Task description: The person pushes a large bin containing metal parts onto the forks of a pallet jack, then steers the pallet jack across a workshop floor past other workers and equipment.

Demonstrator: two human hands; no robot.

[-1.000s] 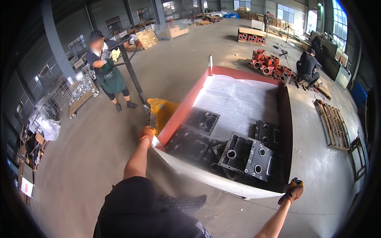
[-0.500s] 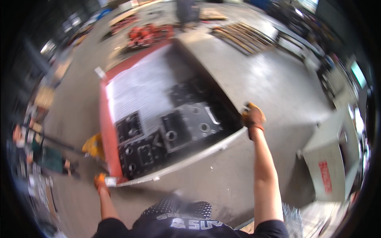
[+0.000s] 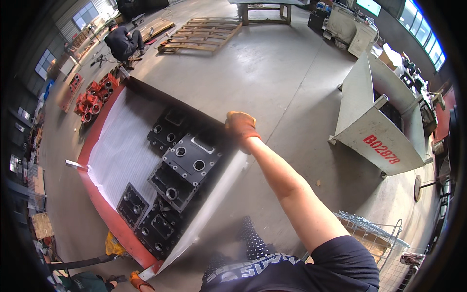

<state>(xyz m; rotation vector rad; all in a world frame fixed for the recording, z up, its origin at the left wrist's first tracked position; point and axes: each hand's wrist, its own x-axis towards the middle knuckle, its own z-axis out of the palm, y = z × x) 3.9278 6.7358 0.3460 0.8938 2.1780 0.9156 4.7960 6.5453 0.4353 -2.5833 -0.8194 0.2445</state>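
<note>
A large metal bin (image 3: 108, 220), red outside on the left and pale on its near side, stands in front of me. White foam sheet (image 3: 124, 141) lines it, and several dark machined metal plates (image 3: 189, 155) with round holes lie on the lining. My right hand (image 3: 241, 125), in an orange glove, is closed over the bin's rim near its right corner. At the near left corner my gloved left hand (image 3: 140, 281) is closed on the rim, partly cut off by the picture's lower edge.
A grey metal bin (image 3: 355, 124) stands at right, a wire cage (image 3: 379, 238) at lower right. Red castings (image 3: 95, 100) and wooden pallets (image 3: 202, 34) lie farther off. A crouching person (image 3: 122, 41) works at far left; another person (image 3: 85, 282) is at lower left beside a yellow object (image 3: 114, 244).
My view has swung to the right, and the bin now sits farther left and more turned in the picture. Both hands have stayed on its rim. The picture is sharper.
</note>
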